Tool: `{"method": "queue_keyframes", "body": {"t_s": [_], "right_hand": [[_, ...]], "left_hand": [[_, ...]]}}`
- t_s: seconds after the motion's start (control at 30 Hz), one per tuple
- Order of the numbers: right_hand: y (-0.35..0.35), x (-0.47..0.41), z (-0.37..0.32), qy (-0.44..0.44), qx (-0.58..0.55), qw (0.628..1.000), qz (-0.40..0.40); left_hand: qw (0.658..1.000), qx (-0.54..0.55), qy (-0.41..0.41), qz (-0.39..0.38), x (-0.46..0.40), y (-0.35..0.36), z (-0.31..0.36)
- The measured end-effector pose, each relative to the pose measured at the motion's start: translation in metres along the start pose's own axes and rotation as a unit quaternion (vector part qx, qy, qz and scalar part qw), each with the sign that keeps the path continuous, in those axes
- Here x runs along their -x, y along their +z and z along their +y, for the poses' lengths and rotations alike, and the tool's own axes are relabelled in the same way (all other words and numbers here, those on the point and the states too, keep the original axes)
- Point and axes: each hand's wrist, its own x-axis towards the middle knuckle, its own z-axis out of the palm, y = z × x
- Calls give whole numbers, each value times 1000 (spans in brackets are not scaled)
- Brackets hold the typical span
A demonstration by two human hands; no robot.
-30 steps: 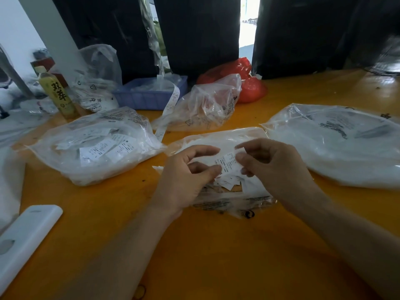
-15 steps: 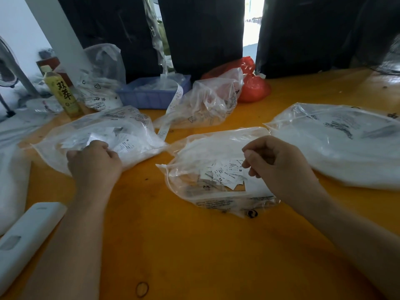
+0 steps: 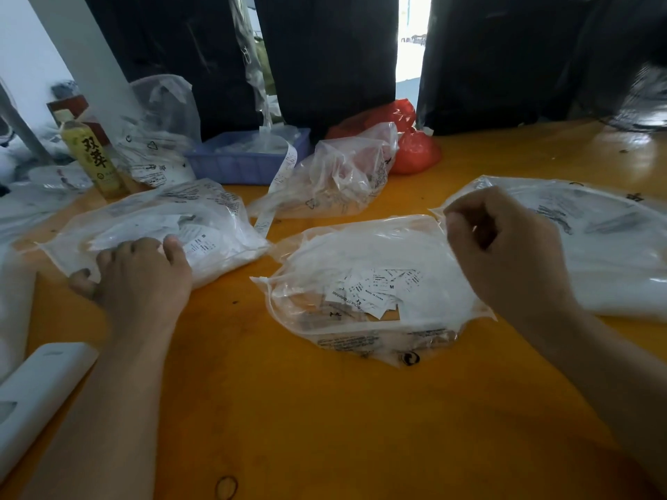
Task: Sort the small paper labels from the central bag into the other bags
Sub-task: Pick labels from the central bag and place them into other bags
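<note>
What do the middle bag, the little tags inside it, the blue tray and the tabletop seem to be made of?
Middle bag: thin clear plastic film, glossy; it wrinkles and glints.
Little tags: probably matte white paper, printed black, though woven fabric cannot be ruled out.
Blue tray: seemingly rigid moulded plastic, with ribbed walls.
Tabletop: smooth orange surface with a slight sheen, perhaps painted or laminated wood.

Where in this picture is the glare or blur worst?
Head view: the daylit gap between the dark curtains is blown out, glare sheens the far right table, the upper right corner smears, and wide-angle distortion bends the edges; the central bag stays sharp.
</note>
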Motion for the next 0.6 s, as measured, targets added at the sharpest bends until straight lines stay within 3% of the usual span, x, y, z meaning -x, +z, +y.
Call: {"method": "queue_keyframes", "body": {"t_s": [0.13,0.2,0.3,0.4,0.5,0.6], "right_hand": [[-18,-16,19,46,70,996,17],[-28,-25,36,77,140,987,-21],[-38,-31,59,103,280,950,-97],[-38,-35,73,109,350,920,-143],[-36,-36,76,117,409,873,-239],[-33,-32,83,100,405,880,-226]], "left_hand": [[996,57,18,65,-1,0,1],[993,91,18,68,-4,0,-1],[996,86,-7,22,-10,2,-5],[999,27,-26,-13,-11,5,-7],[999,0,-21,-33,-10,7,-8],[998,2,-7,-55,-11,8,-7]]}}
